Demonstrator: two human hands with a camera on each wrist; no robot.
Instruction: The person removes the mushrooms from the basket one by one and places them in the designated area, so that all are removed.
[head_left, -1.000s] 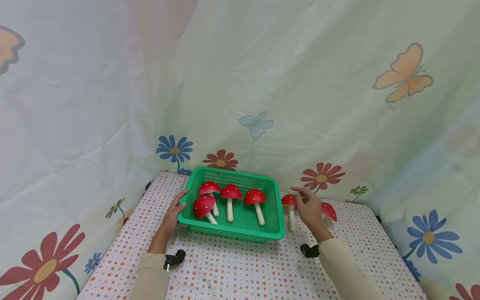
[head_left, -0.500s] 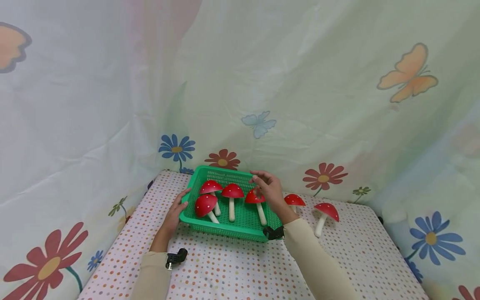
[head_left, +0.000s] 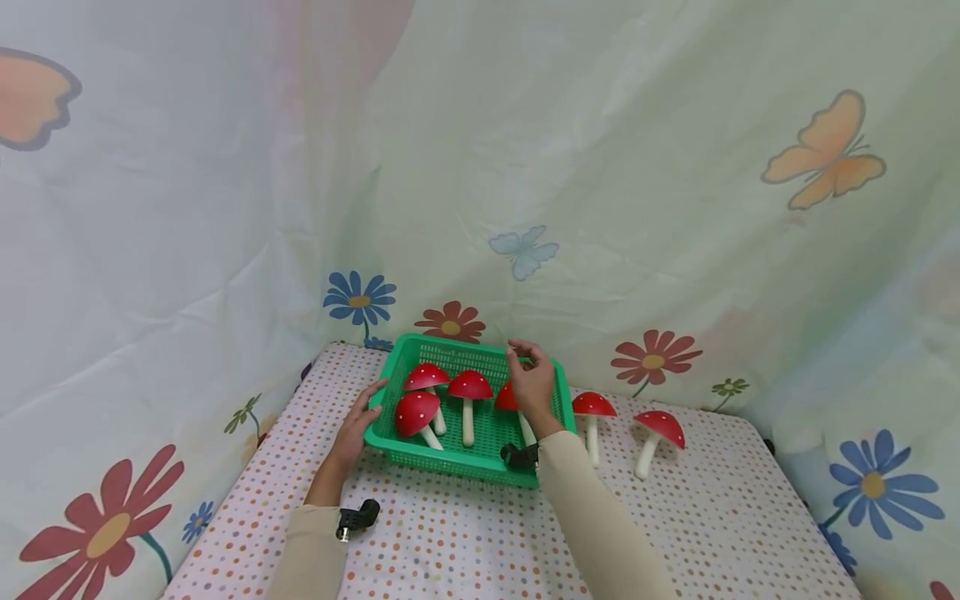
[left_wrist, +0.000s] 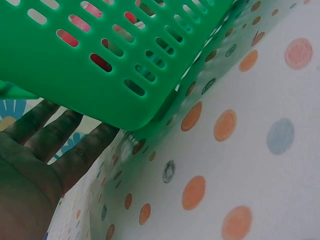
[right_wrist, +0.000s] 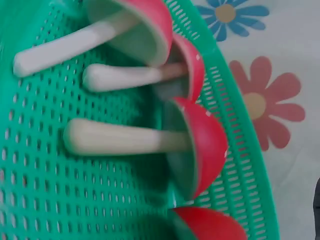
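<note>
The green plastic basket [head_left: 472,473] contains several red-capped toy mushrooms with pale stems, among them one at the front left [head_left: 417,414] and one in the middle [head_left: 470,384]. My left hand [head_left: 352,435] rests against the basket's left end; in the left wrist view, straight fingers [left_wrist: 82,155] reach the basket corner. Over the right part of the basket is my right hand [head_left: 531,387], its fingers loosely bent and nothing seen in them. It partly hides the rightmost mushroom [head_left: 504,397] inside. In the right wrist view, mushrooms [right_wrist: 207,145] lie with caps along one side.
Two more mushrooms lie on the table right of the basket, one close beside it [head_left: 594,405] and one farther right [head_left: 660,429]. A dotted cloth [head_left: 450,542] covers the table. Behind hangs a curtain [head_left: 600,208] printed with flowers and butterflies.
My right hand has moved left from the mushrooms on the table to above the basket's right part, uncovering both table mushrooms. The left hand stays at the basket's left end.
</note>
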